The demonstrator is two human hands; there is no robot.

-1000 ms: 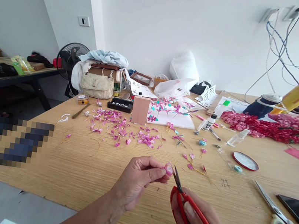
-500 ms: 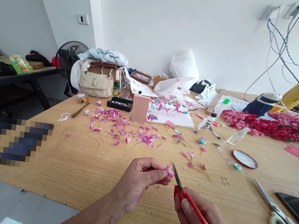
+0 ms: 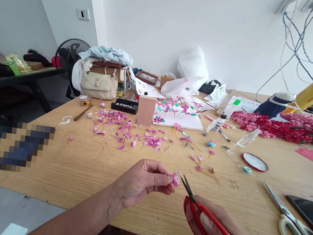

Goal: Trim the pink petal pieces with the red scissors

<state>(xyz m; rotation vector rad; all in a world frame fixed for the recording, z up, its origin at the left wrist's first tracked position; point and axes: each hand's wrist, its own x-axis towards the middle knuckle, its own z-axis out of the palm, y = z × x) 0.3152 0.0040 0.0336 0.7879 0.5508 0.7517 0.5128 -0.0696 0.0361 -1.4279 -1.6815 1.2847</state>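
Between the thumb and fingers of my left hand [image 3: 147, 181] is a small pink petal [image 3: 176, 179], pinched at its left side. My right hand [image 3: 217, 224] is wrapped round the red handles of a pair of scissors [image 3: 203, 213]. The dark blades are slightly parted, and their tips point at the petal's right edge, very close to it; I cannot tell whether they touch. Loose pink petals [image 3: 153, 140] lie scattered on the wooden table [image 3: 81, 185] beyond my hands. Several wired petals [image 3: 198, 168] lie just past the scissors.
Larger scissors [image 3: 289, 216] with pale handles lie at the right beside a dark flat object [image 3: 309, 213]. A red-rimmed round dish [image 3: 255, 162], a clear spray bottle [image 3: 248, 138] and a wooden block [image 3: 146, 111] stand farther back. Pink and red flower bunches [image 3: 287, 129] lie at the back right.
The scissors have moved slightly right and down, and their blades have parted a little. My left hand still pinches the petal. The whole view has shifted slightly.
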